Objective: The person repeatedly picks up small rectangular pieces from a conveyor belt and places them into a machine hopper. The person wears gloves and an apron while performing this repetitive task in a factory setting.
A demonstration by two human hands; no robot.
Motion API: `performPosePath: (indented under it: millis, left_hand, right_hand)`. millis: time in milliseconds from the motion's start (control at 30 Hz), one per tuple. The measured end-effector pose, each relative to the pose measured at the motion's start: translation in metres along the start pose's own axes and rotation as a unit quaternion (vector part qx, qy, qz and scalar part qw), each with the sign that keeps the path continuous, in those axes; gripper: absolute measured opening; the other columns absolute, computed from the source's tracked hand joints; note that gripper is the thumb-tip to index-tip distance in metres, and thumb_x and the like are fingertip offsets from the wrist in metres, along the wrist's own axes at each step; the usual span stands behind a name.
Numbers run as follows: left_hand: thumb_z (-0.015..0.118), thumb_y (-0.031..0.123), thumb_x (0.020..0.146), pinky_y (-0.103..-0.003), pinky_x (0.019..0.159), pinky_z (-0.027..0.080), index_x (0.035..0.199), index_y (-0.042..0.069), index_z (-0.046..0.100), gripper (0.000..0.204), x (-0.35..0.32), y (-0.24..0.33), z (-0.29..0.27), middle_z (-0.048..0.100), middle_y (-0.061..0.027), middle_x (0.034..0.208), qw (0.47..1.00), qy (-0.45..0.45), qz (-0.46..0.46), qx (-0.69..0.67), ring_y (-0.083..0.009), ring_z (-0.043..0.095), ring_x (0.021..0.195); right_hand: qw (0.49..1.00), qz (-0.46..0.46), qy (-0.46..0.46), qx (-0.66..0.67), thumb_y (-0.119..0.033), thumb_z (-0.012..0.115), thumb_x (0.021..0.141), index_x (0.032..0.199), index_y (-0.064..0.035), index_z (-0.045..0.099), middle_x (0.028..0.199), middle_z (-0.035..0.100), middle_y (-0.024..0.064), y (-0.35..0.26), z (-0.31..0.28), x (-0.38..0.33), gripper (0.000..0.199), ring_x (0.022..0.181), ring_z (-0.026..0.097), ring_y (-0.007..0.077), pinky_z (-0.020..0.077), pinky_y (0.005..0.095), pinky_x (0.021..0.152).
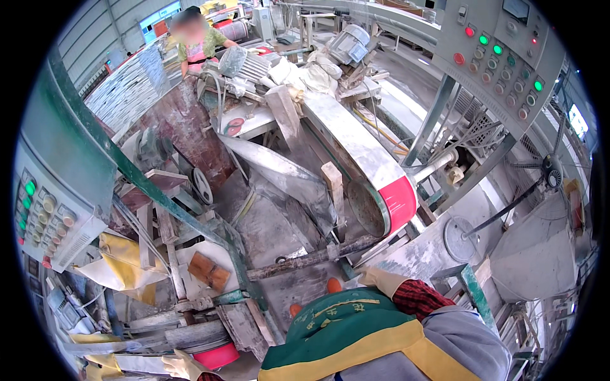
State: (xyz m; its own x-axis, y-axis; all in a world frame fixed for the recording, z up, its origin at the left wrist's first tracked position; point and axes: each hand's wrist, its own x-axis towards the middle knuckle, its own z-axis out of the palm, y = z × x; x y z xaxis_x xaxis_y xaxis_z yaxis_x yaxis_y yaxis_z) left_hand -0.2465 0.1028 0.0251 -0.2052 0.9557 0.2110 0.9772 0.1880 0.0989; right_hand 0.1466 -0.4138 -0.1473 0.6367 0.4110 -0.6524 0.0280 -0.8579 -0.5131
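My left hand (181, 366), in a cream work glove, reaches to the lower left beside a red-banded belt guard (217, 357). Its fingers look stretched out along a pale flat cover, and nothing shows in them. My right hand (381, 279), gloved alike below a red-and-black checked sleeve, is in front of my green apron (343, 317). The small size hides how its fingers are bent, and I make out no object there. Nearest to it are a dusty bar (311, 256) and a long belt guard (362, 143) with a red end.
Grey control panels with lit buttons stand at the left (57, 213) and upper right (502, 54). Electric motors (349, 44) sit on the far machinery. Another person (194, 44) stands beyond it. A wall-side fan (553, 171) and a brown block (208, 272) are also in view.
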Motion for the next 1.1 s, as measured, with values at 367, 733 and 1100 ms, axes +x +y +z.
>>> performPosePath:
  millis: [367,733,1100]
  left_hand:
    - [0.053,0.041,0.087,-0.047,0.095,0.037,0.134,0.013,0.032,0.059,-0.009,-0.006,0.007,0.038,-0.0176,0.126,0.999,0.038,0.006,0.005,-0.0394,0.040,0.111]
    - [0.051,0.040,0.088,-0.047,0.098,0.033,0.133,0.009,0.032,0.058,-0.030,0.002,-0.007,0.039,-0.0223,0.123,0.995,0.083,0.054,0.018,-0.0400,0.039,0.114]
    - [0.052,0.040,0.087,-0.046,0.099,0.035,0.133,0.008,0.032,0.060,-0.025,-0.009,0.016,0.038,-0.0238,0.125,0.984,0.134,0.099,0.067,-0.0412,0.041,0.115]
  right_hand:
    - [0.997,-0.033,0.025,-0.065,-0.032,0.057,0.072,0.123,-0.0213,0.056,0.091,0.066,0.0131,0.001,0.003,0.006,0.052,0.083,0.063,0.0267,0.0505,0.0364,0.077]
    - [0.998,-0.030,0.013,-0.051,-0.031,0.059,0.072,0.124,-0.0203,0.056,0.089,0.065,0.0134,0.011,0.009,0.015,0.053,0.080,0.062,0.0262,0.0507,0.0361,0.075]
    - [0.998,-0.011,-0.037,-0.050,-0.047,0.058,0.075,0.129,-0.0242,0.050,0.114,0.061,0.0143,0.012,0.010,0.018,0.059,0.102,0.061,0.0259,0.0467,0.0335,0.090]
